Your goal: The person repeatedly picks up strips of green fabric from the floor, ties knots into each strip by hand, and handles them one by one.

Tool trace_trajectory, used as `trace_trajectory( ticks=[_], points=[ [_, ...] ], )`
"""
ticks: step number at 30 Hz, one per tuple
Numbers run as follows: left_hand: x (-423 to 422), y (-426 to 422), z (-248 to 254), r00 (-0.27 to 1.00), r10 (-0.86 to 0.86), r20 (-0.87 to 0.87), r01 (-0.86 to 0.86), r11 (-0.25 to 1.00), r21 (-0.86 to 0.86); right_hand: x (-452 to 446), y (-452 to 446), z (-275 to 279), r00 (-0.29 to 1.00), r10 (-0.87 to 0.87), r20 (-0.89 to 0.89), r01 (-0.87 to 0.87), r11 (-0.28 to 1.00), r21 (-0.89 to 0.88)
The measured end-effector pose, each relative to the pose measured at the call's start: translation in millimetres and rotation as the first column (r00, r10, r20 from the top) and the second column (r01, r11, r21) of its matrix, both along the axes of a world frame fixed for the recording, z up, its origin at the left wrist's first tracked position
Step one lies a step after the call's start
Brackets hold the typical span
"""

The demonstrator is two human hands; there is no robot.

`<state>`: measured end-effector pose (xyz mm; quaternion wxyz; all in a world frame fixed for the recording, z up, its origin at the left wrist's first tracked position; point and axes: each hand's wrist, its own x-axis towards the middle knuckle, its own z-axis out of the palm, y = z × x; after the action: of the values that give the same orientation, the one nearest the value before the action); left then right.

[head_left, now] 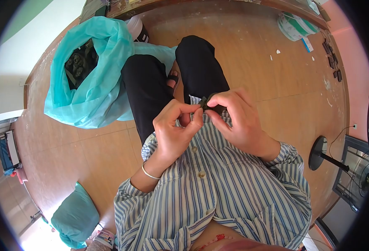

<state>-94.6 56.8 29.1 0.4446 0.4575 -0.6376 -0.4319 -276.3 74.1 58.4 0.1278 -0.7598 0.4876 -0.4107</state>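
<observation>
My left hand (177,122) pinches a small dark green, cloth-like piece (205,103) between thumb and fingers, just above my lap. From the other side, my right hand (239,118) grips the same piece with thumb and forefinger. Most of the piece is hidden by my fingers, so its exact kind cannot be made out. Off to the left stands a large turquoise bag (105,90), its mouth rolled open, with dark green crumpled items (80,62) inside.
A wooden table edge (167,6) runs along the top. A white-and-green container (294,27) sits at upper right, near dark pieces (331,60) on the floor. A stand base (318,153) and a fan (363,178) are at right, a stuffed teal bag (75,215) at lower left.
</observation>
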Motion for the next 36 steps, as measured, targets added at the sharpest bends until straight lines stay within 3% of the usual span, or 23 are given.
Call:
trace_trajectory(
  ticks=[4, 6, 8, 9, 11, 13, 15, 18, 24, 28, 29, 33, 34, 36],
  points=[
    [-0.3, 0.8, 1.8, 0.993, 0.002, 0.122, 0.008, 0.997, -0.077, 0.1, 0.3, -2.4, 1.000, -0.005, -0.025, 0.005, 1.000, -0.019],
    [-3.4, -1.6, 2.2, 0.991, -0.002, 0.134, 0.020, 0.991, -0.132, -4.4, 1.5, 0.2, 0.981, 0.066, 0.183, -0.095, 0.983, 0.155],
    [-11.8, -4.4, 5.4, 0.996, -0.085, 0.030, 0.088, 0.982, -0.167, -9.1, 2.9, 4.2, 0.915, 0.096, 0.392, -0.226, 0.927, 0.299],
    [-17.0, -3.1, 5.2, 0.987, -0.158, -0.037, 0.151, 0.978, -0.146, -10.7, 3.4, 7.1, 0.915, 0.098, 0.392, -0.228, 0.927, 0.299],
    [-26.2, 0.7, 1.7, 0.933, -0.286, -0.218, 0.282, 0.958, -0.051, -15.1, 2.5, 16.4, 0.817, 0.033, 0.575, -0.330, 0.845, 0.420],
    [-30.2, 4.9, -5.9, 0.889, -0.259, -0.379, 0.285, 0.959, 0.013, -20.3, 2.1, 21.9, 0.693, -0.073, 0.718, -0.445, 0.740, 0.504],
    [-25.5, 5.7, -12.7, 0.873, -0.182, -0.452, 0.226, 0.973, 0.044, -26.8, 5.4, 20.5, 0.656, -0.104, 0.747, -0.466, 0.724, 0.510],
    [6.3, -6.2, -13.0, 0.920, -0.392, -0.027, 0.391, 0.920, -0.035, -32.2, 9.6, 15.8, 0.532, -0.189, 0.825, -0.540, 0.675, 0.503],
    [5.7, -6.2, -11.9, 0.956, -0.281, -0.087, 0.290, 0.948, 0.132, -25.3, 13.1, 2.9, 0.405, -0.230, 0.885, -0.597, 0.666, 0.446],
    [8.3, -16.7, 6.2, 0.938, -0.238, -0.254, 0.334, 0.821, 0.463, -31.9, 16.0, 3.1, 0.326, -0.289, 0.900, -0.697, 0.570, 0.435],
    [10.6, -17.5, 7.5, 0.937, -0.239, -0.255, 0.335, 0.820, 0.463, -33.7, 17.8, 2.3, 0.327, -0.290, 0.899, -0.695, 0.571, 0.437],
    [25.0, -20.9, 11.3, 0.875, -0.469, -0.122, 0.475, 0.880, 0.027, -38.0, 23.0, -2.5, 0.285, -0.307, 0.908, -0.769, 0.493, 0.407],
    [26.7, -21.7, 10.6, 0.875, -0.468, -0.121, 0.474, 0.880, 0.024, -37.2, 22.3, -3.0, 0.286, -0.303, 0.909, -0.769, 0.494, 0.407],
    [31.8, -21.0, 5.5, 0.903, -0.417, -0.109, 0.426, 0.901, 0.080, -31.3, 19.9, -3.8, 0.382, -0.256, 0.888, -0.630, 0.630, 0.453]
  ],
)
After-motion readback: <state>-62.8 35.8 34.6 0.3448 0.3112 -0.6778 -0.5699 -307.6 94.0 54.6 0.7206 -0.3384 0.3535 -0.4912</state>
